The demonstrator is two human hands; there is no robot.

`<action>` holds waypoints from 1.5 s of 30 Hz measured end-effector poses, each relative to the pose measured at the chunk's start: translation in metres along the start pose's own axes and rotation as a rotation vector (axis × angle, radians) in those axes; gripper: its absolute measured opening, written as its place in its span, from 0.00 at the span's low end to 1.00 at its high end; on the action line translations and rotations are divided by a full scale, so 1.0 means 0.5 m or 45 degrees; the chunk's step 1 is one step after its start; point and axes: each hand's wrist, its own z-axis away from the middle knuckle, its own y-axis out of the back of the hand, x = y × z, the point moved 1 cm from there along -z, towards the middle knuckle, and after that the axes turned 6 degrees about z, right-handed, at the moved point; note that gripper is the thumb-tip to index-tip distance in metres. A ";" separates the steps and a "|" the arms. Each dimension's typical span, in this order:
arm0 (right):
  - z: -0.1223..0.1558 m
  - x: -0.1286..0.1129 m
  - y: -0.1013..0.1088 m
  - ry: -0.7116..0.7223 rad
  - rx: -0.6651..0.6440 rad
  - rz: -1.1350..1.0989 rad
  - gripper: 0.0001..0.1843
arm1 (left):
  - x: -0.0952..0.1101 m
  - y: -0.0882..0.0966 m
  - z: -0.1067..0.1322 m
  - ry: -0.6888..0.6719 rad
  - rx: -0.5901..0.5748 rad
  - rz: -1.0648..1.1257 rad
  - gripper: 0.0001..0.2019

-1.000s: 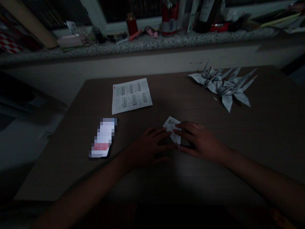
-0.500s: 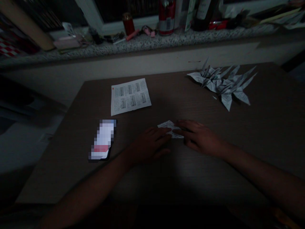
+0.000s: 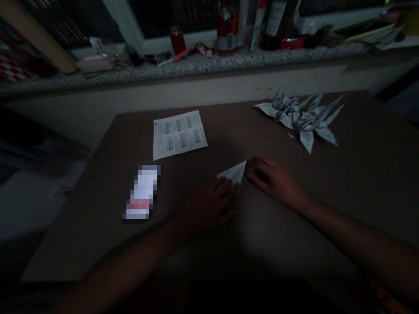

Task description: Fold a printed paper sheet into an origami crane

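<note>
White folded paper [image 3: 236,172] shows small dark print.

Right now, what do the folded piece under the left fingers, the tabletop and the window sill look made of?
Folded piece: thin paper, apparently matte; printed text and straight folded edges show.
Tabletop: wood or wood-look laminate, can't tell which; dull brown with fine grain lines.
Window sill: probably granite or similar stone, from the grey speckle; polish unclear in this dim light.

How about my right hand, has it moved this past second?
Yes, slightly: your right hand has its fingertips farther right, judged against the sheet.
</note>
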 end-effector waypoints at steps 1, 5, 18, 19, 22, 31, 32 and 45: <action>-0.003 -0.002 -0.002 -0.014 0.000 -0.023 0.05 | 0.004 -0.001 0.000 0.011 -0.004 -0.007 0.35; -0.014 -0.002 -0.013 -0.069 0.013 -0.062 0.06 | 0.004 -0.003 -0.001 0.020 -0.001 0.005 0.34; -0.036 0.002 -0.028 -0.113 -0.101 -0.055 0.06 | 0.001 0.008 -0.002 0.041 -0.005 0.082 0.29; -0.032 -0.002 -0.029 -0.092 -0.119 -0.071 0.06 | 0.001 0.007 -0.002 0.045 -0.014 0.079 0.28; -0.015 -0.023 -0.031 -0.037 -0.161 -0.092 0.06 | 0.003 0.008 -0.003 0.066 -0.040 0.079 0.27; 0.013 -0.046 -0.025 0.023 -0.241 -0.208 0.06 | 0.004 0.009 -0.004 0.050 -0.031 0.080 0.28; 0.009 -0.041 -0.022 0.000 -0.219 -0.272 0.07 | 0.003 0.008 -0.004 0.048 -0.025 0.076 0.28; -0.054 0.023 -0.026 -0.150 0.023 -0.044 0.07 | 0.002 0.002 -0.001 0.035 -0.029 0.051 0.28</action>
